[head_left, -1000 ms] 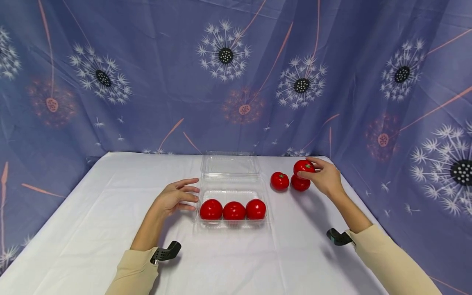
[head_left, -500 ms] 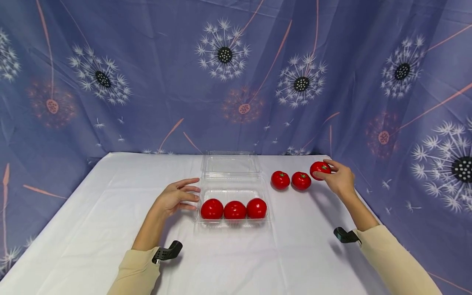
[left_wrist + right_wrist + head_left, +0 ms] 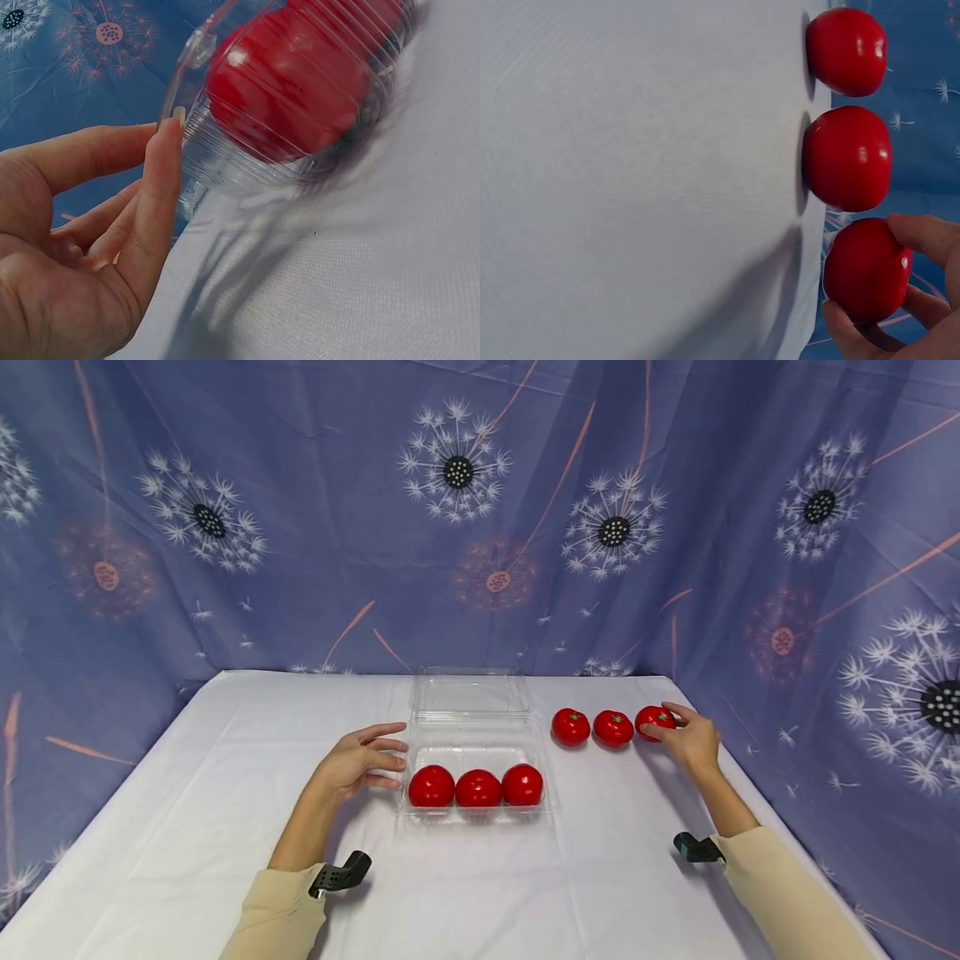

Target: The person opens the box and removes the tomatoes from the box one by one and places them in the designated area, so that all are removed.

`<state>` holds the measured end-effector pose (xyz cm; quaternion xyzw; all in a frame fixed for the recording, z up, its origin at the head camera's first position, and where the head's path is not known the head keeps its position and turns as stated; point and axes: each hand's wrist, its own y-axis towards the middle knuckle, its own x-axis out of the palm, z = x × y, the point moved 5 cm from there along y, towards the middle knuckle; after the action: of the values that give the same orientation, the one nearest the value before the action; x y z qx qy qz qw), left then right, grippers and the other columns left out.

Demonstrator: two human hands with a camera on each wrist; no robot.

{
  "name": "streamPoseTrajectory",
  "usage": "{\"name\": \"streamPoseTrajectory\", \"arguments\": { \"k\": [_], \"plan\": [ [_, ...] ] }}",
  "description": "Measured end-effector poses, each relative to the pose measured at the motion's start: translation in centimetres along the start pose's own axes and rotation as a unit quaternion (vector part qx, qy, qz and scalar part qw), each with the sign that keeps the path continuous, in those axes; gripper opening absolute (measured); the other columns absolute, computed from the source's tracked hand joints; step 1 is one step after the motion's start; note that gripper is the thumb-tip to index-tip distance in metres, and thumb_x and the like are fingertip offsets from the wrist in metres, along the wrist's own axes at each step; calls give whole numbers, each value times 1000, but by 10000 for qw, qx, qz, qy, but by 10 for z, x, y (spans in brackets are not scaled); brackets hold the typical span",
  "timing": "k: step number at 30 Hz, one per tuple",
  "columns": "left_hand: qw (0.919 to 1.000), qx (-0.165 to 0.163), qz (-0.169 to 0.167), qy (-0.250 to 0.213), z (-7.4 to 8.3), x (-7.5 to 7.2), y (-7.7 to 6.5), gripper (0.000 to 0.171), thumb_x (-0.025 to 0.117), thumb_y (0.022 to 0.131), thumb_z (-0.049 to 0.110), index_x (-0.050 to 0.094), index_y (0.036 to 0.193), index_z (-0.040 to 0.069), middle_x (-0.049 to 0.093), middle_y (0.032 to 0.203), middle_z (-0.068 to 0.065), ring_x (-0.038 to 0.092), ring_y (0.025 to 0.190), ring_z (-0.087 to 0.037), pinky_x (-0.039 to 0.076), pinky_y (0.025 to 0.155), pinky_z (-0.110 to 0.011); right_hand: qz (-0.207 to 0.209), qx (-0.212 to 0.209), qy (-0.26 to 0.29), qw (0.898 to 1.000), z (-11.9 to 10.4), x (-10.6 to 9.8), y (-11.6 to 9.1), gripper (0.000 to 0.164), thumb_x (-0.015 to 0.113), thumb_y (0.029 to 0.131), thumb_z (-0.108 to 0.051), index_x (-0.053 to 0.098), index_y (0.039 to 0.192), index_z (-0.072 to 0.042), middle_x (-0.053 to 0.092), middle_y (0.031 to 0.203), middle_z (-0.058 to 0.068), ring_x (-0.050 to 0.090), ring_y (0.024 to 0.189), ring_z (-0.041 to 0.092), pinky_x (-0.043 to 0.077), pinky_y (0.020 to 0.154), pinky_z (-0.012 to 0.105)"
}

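Thumb and fingers of my right hand (image 3: 690, 742) grip a red tomato (image 3: 864, 274) at the right end of a row. To its left on the white cloth sit a middle tomato (image 3: 613, 729) and a left tomato (image 3: 571, 727), green stem tops up. My left hand (image 3: 354, 766) is beside a clear plastic clamshell box (image 3: 472, 755), fingers loosely extended, fingertips at its left edge in the left wrist view. Along the box's front side lie three red tomatoes (image 3: 477, 788). Whether the gripped tomato touches the cloth, I cannot tell.
The box's clear lid (image 3: 471, 695) lies folded back toward the rear. A white cloth (image 3: 465, 893) covers the table. Blue dandelion-print curtains (image 3: 337, 510) stand behind and along both sides, close to the right hand.
My right hand has carried its tomato rightward from over the middle one, then lowered it to the row's right end. The left hand stays by the box.
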<state>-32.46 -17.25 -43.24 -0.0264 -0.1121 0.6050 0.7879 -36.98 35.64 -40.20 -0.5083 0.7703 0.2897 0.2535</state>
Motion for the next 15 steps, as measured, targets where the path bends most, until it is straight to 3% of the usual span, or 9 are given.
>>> {"name": "streamPoseTrajectory", "arguments": {
  "k": [2,5,15],
  "plan": [
    [10000,-4,1,6,0,-1,-1,78,69,85,-7,35,155,0,62,127,-19,73,84,-18,65,67,-34,-33,-2,-6,10000,2,3,1,65,77,88,-27,56,144,-3,57,137,34,42,133,52,19,113,70],
    [10000,5,-24,-12,0,-1,-2,78,69,85,-7,35,156,0,61,128,-20,73,85,-18,65,67,-34,-49,58,-67,9999,5,6,2,65,77,88,-27,56,144,-3,56,138,33,42,133,52,18,114,71],
    [10000,4,-38,-17,0,1,-1,78,70,86,-7,35,156,0,62,128,-19,74,85,-19,65,68,-35,-27,105,-198,9997,13,8,5,64,77,87,-27,57,142,-3,59,133,33,42,132,50,28,110,64]
  ]
}}
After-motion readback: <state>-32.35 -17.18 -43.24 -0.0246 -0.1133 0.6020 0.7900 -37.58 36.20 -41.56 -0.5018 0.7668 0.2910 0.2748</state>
